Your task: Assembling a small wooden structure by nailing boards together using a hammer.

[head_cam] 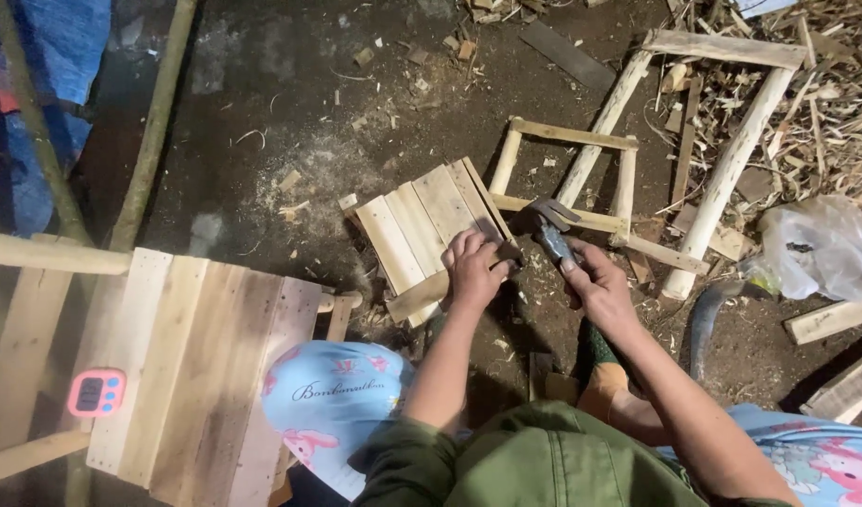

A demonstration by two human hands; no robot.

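Pink timer (97,391) on big wood stool (196,366), at 8 o'clock. Small slat panel (431,225) on dirt floor (262,103), near middle. Left hand (473,272) presses flat on panel's near edge, fingers bent on wood. Right hand (600,286) just beside, at 3 o'clock of it, wrapped tight round hammer (551,230); hammer head near panel corner. Wood frame (638,150) at 1 o'clock. Plastic bag (821,249) far right.

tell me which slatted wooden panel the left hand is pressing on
The small slatted panel on the dirt, under the left hand; the bigger slatted panel lies untouched beside the pink timer.
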